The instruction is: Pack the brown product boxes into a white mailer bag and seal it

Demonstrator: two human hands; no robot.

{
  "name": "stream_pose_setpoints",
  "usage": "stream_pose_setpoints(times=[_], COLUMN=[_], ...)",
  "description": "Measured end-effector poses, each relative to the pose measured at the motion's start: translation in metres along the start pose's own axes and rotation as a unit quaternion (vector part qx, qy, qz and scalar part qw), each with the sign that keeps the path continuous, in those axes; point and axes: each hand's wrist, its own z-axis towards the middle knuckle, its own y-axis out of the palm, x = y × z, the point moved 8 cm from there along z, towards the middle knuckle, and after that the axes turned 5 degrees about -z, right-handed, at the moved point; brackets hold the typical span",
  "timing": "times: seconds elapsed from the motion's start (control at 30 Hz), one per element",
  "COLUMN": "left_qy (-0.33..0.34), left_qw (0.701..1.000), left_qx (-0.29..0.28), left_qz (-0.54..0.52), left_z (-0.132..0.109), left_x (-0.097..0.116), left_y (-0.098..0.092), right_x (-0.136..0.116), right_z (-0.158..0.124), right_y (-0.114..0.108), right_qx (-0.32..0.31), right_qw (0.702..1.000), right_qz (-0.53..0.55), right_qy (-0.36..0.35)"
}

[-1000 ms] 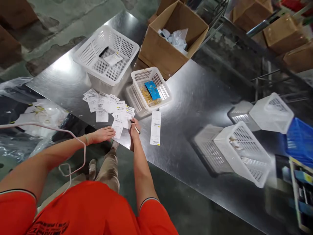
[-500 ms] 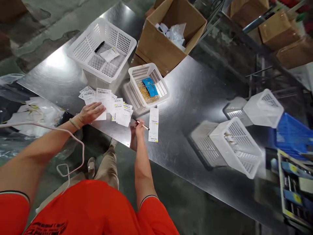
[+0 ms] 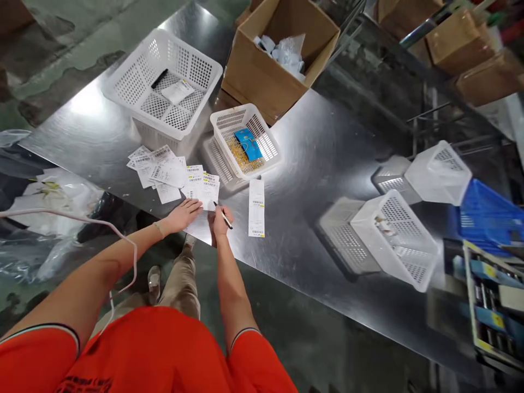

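My right hand (image 3: 221, 220) is closed around a pen (image 3: 226, 220) with a white barrel and a dark tip. The tip is over the lower right edge of the printed labels (image 3: 210, 191). My left hand (image 3: 183, 215) lies flat at the lower edge of these labels, fingers stretched out. Left of them, a loose pile of barcode slips (image 3: 166, 172) overlaps on the metal table (image 3: 295, 218). To the right of my right hand lies a long label strip (image 3: 256, 210), apart from the others.
A large white basket (image 3: 180, 131) holds a black object and a slip. The small basket (image 3: 245, 174) contains a blue packet and yellowish bits. Behind stands an open cardboard box (image 3: 262, 82). White baskets (image 3: 364, 224) lie tilted at right, near a blue crate (image 3: 483, 218). A cable (image 3: 82, 215) crosses at left.
My left hand has moved right, off the slip pile to the labels. My right hand with the pen has shifted left, away from the long strip, onto the labels' edge.
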Motion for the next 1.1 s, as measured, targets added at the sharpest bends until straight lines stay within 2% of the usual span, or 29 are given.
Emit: stream_pose_setpoints(times=[0.1, 0.2, 0.57, 1.1], left_qy=[-0.023, -0.028, -0.020, -0.018], left_qw=[1.000, 1.000, 1.000, 1.000], left_qx=[0.001, -0.014, 0.007, 0.002], left_qz=[0.001, 0.001, 0.005, 0.024], left_z=[-0.002, -0.003, -0.002, -0.001], left_x=[0.003, 0.003, 0.005, 0.010], left_y=[0.003, 0.002, -0.003, -0.009], right_x=[0.003, 0.004, 0.004, -0.001], right_z=[0.002, 0.005, 0.005, 0.005], right_y=[-0.001, 0.005, 0.017, 0.020], right_qx=[0.033, 0.026, 0.015, 0.004], right_qw=[0.999, 0.999, 1.000, 0.998], right_qz=[0.026, 0.013, -0.015, -0.059], right_qy=[0.033, 0.035, 0.010, -0.021])
